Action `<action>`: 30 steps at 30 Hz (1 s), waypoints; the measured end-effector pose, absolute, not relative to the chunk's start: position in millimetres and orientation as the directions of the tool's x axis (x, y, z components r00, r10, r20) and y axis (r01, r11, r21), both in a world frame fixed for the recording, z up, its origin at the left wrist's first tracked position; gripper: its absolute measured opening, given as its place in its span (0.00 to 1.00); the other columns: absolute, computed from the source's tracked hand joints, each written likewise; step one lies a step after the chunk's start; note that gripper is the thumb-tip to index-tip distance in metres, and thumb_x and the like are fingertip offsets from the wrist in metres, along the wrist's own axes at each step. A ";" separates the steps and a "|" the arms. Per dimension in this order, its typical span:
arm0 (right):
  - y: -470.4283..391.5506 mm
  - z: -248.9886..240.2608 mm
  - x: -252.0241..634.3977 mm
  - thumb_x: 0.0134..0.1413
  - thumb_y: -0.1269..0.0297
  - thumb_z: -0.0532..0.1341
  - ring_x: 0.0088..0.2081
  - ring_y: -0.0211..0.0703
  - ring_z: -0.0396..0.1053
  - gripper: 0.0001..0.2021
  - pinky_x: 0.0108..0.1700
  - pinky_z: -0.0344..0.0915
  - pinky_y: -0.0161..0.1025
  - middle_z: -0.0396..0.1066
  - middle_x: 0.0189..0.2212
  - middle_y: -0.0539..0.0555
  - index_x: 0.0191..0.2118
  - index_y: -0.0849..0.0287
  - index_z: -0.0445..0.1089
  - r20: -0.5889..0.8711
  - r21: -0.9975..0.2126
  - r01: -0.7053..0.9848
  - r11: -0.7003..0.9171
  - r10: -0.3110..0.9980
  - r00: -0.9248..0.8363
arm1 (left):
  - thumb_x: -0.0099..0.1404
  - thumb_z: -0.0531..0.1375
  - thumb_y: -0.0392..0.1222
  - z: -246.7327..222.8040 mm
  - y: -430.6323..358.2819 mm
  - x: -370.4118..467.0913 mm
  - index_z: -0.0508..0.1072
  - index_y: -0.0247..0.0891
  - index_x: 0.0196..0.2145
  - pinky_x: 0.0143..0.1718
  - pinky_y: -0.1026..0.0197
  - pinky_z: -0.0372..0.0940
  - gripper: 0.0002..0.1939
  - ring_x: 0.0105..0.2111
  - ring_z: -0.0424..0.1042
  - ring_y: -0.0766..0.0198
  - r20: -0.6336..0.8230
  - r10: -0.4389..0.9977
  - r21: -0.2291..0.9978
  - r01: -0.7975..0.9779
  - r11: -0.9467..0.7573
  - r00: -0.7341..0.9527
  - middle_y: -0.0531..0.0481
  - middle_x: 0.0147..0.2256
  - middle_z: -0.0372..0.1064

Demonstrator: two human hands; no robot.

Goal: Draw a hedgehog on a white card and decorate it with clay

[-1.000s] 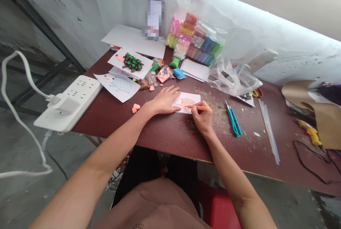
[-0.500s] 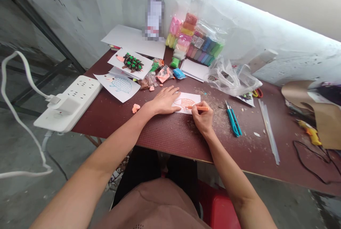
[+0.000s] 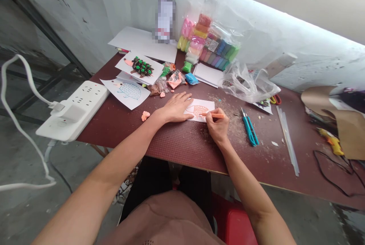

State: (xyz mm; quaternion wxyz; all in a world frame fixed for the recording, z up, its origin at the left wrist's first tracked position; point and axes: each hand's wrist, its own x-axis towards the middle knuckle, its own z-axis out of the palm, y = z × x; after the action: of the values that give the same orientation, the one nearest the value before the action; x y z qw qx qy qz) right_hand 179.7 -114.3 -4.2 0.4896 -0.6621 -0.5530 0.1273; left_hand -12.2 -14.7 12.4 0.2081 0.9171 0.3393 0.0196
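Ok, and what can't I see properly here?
In the head view:
White rectangular paper with orange drawing: left end, partly under left hand.
Slim orange pen: middle, behind right hand.
Crumpled translucent plastic bag: contents unclear through creases.
Brown paper sheet: right side, cut by frame edge.

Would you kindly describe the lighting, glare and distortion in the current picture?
Head view: upper-right wall brightly lit; white sheen on the translucent plastic bag; pixelated patch before the wall; forearms apparently stretched, wide-angle style; orange drawing recognizable, its finest strokes soft.

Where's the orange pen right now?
In the head view, just right of centre: the orange pen is in the right hand, tip over the white paper that the left hand touches.
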 end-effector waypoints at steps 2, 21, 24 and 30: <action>-114.2 -3.5 179.7 0.54 0.60 0.61 0.22 0.38 0.64 0.11 0.27 0.59 0.37 0.69 0.21 0.48 0.24 0.54 0.64 0.377 -0.781 0.616 0.099 0.861 0.341 | 0.71 0.56 0.57 13.0 -15.0 -12.2 0.57 0.34 0.72 0.73 0.44 0.42 0.39 0.75 0.43 0.43 -0.111 0.632 0.397 0.617 -0.680 0.767 0.36 0.76 0.43; -115.2 -1.8 178.1 0.52 0.62 0.60 0.21 0.37 0.61 0.11 0.26 0.61 0.37 0.67 0.20 0.47 0.22 0.53 0.64 0.386 -0.784 0.612 0.106 0.855 0.346 | 0.71 0.56 0.57 11.3 -14.2 -12.6 0.57 0.35 0.72 0.73 0.44 0.42 0.39 0.75 0.43 0.43 -0.104 0.628 0.403 0.610 -0.682 0.771 0.36 0.76 0.43; -115.9 -1.7 178.1 0.53 0.61 0.61 0.22 0.38 0.62 0.11 0.26 0.61 0.37 0.68 0.20 0.48 0.22 0.53 0.64 0.388 -0.786 0.608 0.110 0.854 0.347 | 0.70 0.57 0.59 7.0 -12.5 -13.0 0.57 0.37 0.72 0.73 0.43 0.42 0.39 0.75 0.44 0.42 -0.081 0.625 0.405 0.598 -0.691 0.777 0.37 0.76 0.43; -116.2 -1.5 177.6 0.53 0.61 0.61 0.21 0.37 0.62 0.11 0.26 0.60 0.37 0.69 0.20 0.48 0.22 0.53 0.63 0.375 -0.790 0.602 0.117 0.869 0.323 | 0.71 0.56 0.57 10.9 -14.2 -12.0 0.57 0.35 0.72 0.73 0.44 0.42 0.39 0.75 0.43 0.42 -0.106 0.629 0.391 0.614 -0.686 0.770 0.37 0.76 0.43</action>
State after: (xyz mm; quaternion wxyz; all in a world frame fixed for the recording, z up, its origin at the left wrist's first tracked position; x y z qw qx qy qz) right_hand 177.6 -116.2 -1.5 0.4887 -0.6502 -0.5655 0.1368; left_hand -12.0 -14.2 10.9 0.2063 0.9179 0.3383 0.0185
